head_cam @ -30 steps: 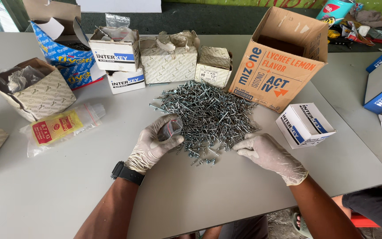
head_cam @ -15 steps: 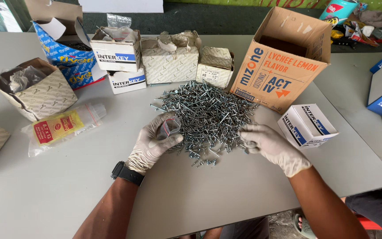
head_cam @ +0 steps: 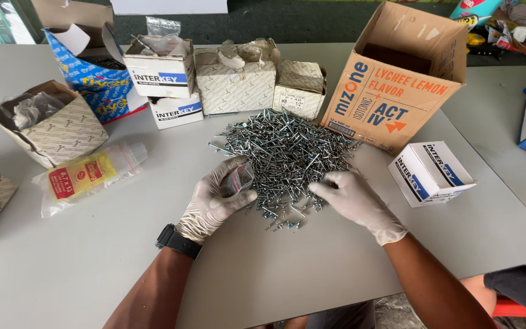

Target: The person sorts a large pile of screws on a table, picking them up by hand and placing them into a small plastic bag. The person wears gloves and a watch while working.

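Grey worktop (head_cam: pixel 80 268), seen from above.

- Pile of silver rivets (head_cam: pixel 287 152) — loose heap at the centre, thinning to stray pieces at its near edge; single pieces are too small to tell apart.
- Left hand (head_cam: pixel 214 198) — gloved, a black watch (head_cam: pixel 178 241) at the wrist; curled around a small clear plastic bag (head_cam: pixel 237 178) held at the pile's left edge. Fingers cover most of the bag, and its contents are hard to make out.
- Right hand (head_cam: pixel 351 201) — gloved, fingertips drawn together on the near-right edge of the pile; whether they pinch a rivet cannot be told.
- Large orange carton (head_cam: pixel 391 91) — open, behind and right of the pile; inside in shadow.
- Small white box (head_cam: pixel 430 173) — closed, to the right, apart from the hands.
- Row of small opened boxes (head_cam: pixel 232 79) behind the pile, paper and plastic hiding what they hold.
- Clear packet with a yellow-and-red label (head_cam: pixel 86 173), lying flat at the left.
- Patterned carton (head_cam: pixel 50 125), open at far left; another box beside it is cut off by the frame.
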